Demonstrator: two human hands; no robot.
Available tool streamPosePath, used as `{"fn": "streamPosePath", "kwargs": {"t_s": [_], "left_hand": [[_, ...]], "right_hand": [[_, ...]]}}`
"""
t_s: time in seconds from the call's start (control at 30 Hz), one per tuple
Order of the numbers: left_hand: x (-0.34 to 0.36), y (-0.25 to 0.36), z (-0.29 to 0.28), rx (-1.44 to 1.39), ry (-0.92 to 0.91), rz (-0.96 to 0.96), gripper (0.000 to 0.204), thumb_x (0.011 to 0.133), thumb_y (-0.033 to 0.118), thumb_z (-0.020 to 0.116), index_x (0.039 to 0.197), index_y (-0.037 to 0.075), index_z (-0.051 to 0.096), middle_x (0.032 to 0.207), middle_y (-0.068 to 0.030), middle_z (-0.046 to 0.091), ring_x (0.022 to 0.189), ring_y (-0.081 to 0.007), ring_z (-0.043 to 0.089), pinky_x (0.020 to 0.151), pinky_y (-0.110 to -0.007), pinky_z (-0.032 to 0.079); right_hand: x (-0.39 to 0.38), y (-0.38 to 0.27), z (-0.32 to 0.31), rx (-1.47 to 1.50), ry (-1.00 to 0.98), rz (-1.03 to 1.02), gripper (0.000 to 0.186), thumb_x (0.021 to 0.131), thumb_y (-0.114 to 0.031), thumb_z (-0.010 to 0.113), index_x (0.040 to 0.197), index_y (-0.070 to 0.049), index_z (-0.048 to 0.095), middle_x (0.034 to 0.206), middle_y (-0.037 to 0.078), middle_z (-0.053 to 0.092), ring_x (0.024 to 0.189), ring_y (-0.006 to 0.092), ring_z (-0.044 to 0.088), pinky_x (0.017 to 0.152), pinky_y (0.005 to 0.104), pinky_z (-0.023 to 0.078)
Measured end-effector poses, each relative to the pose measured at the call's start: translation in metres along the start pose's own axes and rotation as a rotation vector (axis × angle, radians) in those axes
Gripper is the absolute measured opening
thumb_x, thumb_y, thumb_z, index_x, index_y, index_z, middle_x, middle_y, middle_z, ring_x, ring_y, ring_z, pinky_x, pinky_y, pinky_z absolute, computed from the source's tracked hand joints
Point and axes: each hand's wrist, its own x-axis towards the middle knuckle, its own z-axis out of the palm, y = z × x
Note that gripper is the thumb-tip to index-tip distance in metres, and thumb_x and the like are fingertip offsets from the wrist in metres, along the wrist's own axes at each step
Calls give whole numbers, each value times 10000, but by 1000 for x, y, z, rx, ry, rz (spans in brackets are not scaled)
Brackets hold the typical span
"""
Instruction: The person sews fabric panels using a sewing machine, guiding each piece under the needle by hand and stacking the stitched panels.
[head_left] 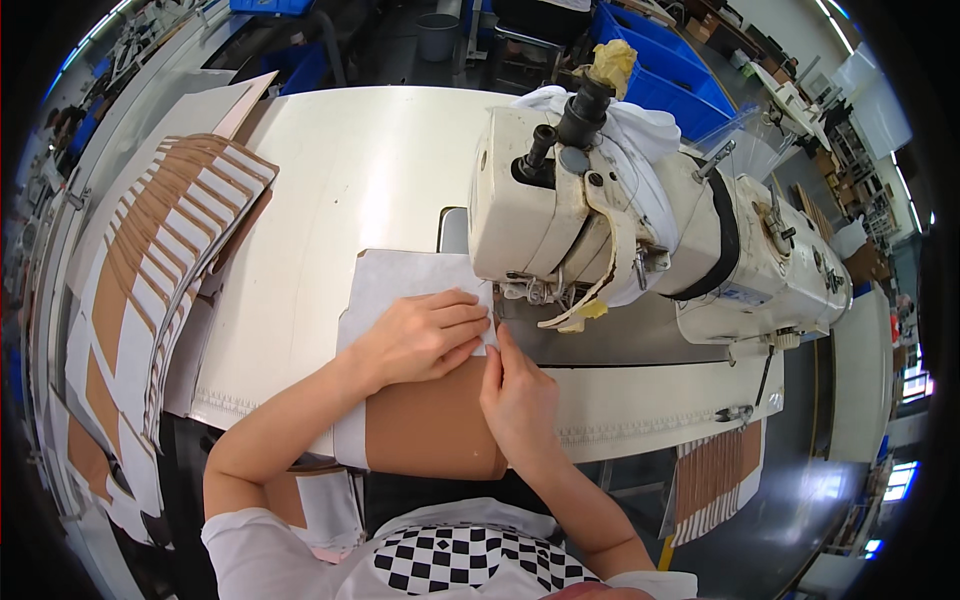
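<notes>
A panel, white (400,280) above and tan (430,420) below, lies on the white sewing table (300,180) at the sewing machine's (530,200) needle area. My left hand (425,340) grips and presses its upper right part, fingers bent and together. My right hand (515,385) pinches the same panel's right edge just below the presser foot (535,293), thumb and forefinger close together. The exact edge between my fingertips is partly hidden.
Stacked tan and white strip pieces (130,280) lie at the left. More striped pieces (715,480) hang below the table's right front edge. Behind are blue bins (655,65), a grey bucket (437,40) and a seated person (545,12). White cloth (645,135) is draped over the machine.
</notes>
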Motion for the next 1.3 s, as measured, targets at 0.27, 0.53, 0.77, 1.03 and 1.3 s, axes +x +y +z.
{"fn": "streamPosePath", "kwargs": {"t_s": [0.27, 0.53, 0.77, 1.03, 1.3], "left_hand": [[7, -1, 0, 46, 73, -41, 245, 717, 66, 733, 954, 13, 702, 983, -86, 695, 969, -245, 657, 801, -341, 563], [1, -1, 0, -9, 49, 2, 235, 710, 52, 730, 941, 16, 706, 964, -82, 701, 964, -241, 660, 803, -338, 564], [7, -7, -1, 59, 52, 9, 223, 721, 46, 719, 944, 32, 713, 961, -75, 702, 957, -240, 661, 797, -329, 564], [6, -3, 2, -5, 59, -22, 213, 721, 42, 720, 933, 22, 707, 957, -81, 699, 953, -244, 665, 793, -339, 566], [3, -1, 2, -29, 62, -29, 200, 737, 41, 712, 935, 21, 706, 960, -83, 700, 970, -244, 663, 827, -339, 563]], "right_hand": [[4, -3, -2, -22, -25, 7, 260, 895, -106, 605, 1109, 36, 641, 831, 185, 693, 699, 304, 690, 612, 361, 553], [3, -6, -5, -14, -27, -12, 259, 898, -101, 595, 1110, 38, 641, 837, 189, 693, 698, 304, 691, 597, 357, 553], [3, -3, -3, -35, -42, 4, 268, 903, -99, 587, 1130, 35, 638, 820, 184, 692, 677, 299, 688, 582, 356, 549], [6, -5, -4, -62, -57, 3, 271, 912, -120, 585, 1133, 28, 635, 796, 164, 688, 663, 291, 684, 567, 353, 544], [-4, -6, -9, -138, -85, -24, 282, 898, -120, 590, 1141, 16, 634, 743, 139, 674, 593, 268, 663, 520, 347, 526]]}}
